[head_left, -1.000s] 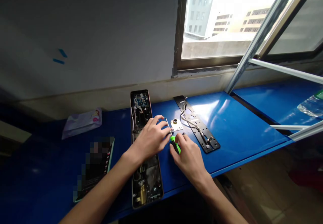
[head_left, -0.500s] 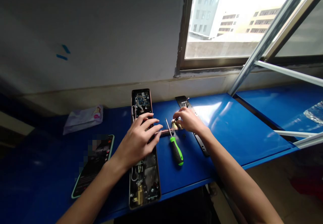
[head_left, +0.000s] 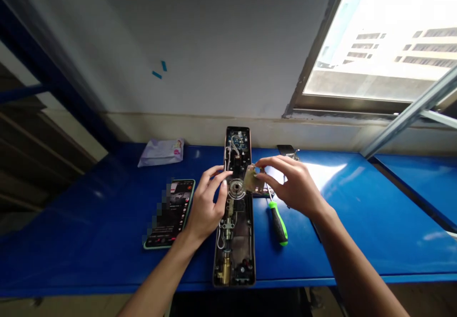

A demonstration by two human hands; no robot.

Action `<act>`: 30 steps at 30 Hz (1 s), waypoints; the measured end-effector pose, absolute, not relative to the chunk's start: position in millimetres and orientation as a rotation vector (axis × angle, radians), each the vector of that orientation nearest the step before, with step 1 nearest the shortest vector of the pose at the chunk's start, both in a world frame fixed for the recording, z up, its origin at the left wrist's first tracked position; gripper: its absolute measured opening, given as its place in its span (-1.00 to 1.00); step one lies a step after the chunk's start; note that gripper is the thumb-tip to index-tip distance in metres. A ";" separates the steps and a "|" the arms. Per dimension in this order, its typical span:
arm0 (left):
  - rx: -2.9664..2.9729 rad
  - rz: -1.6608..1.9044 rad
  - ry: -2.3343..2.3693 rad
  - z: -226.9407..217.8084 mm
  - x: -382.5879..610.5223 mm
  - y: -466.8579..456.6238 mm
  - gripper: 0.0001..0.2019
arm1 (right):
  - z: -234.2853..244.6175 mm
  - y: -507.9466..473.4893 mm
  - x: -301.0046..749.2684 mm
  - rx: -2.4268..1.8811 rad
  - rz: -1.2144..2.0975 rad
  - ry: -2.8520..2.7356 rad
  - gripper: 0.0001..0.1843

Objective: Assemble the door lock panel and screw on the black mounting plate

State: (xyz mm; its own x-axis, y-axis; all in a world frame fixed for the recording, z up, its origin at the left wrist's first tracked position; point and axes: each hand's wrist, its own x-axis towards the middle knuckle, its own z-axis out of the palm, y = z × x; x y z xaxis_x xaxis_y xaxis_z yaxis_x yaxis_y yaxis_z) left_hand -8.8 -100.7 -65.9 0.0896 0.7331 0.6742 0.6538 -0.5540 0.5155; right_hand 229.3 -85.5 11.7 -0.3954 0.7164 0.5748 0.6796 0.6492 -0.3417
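Observation:
A long, narrow electronic door lock housing [head_left: 243,241] lies with its inside facing up, showing a circuit board, white wires, a round spindle hub [head_left: 236,188] and a brass cylinder [head_left: 226,269]. My right hand [head_left: 291,179] pinches a small flat metal plate [head_left: 253,180] just right of the hub. My left hand [head_left: 209,203] is at the housing's left side, fingers apart and curved towards the hub; whether they touch the housing is unclear. Right of the housing lies a screwdriver [head_left: 278,224] with a green and black handle. Its tip is partly hidden near my right hand.
Behind my right hand, a black strip-shaped plate [head_left: 285,149] lies mostly covered. On the left are a phone [head_left: 171,217] and a white packet [head_left: 161,152]. The blue table [head_left: 107,226] meets a wall at the back, and a metal frame [head_left: 410,110] slants across the right.
My right hand has moved left from beside the black plate, lifting the metal plate to the hub. My left hand has drawn back to the housing's left edge. The view has turned left.

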 end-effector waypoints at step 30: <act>2.454 1.525 1.340 -56.9 -7.5 -104.2 -0.71 | -4.0 -88.7 207.3 -1.043 0.346 -2.287 -0.68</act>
State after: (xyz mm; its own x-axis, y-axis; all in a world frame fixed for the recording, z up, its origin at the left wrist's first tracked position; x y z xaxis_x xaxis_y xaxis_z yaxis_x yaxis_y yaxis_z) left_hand -7.5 -104.2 -56.9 0.1879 0.6272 0.7559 0.6691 -0.6451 0.3690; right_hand 207.3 -88.7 -4.0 -0.5148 0.7530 0.4099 0.5978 0.6580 -0.4579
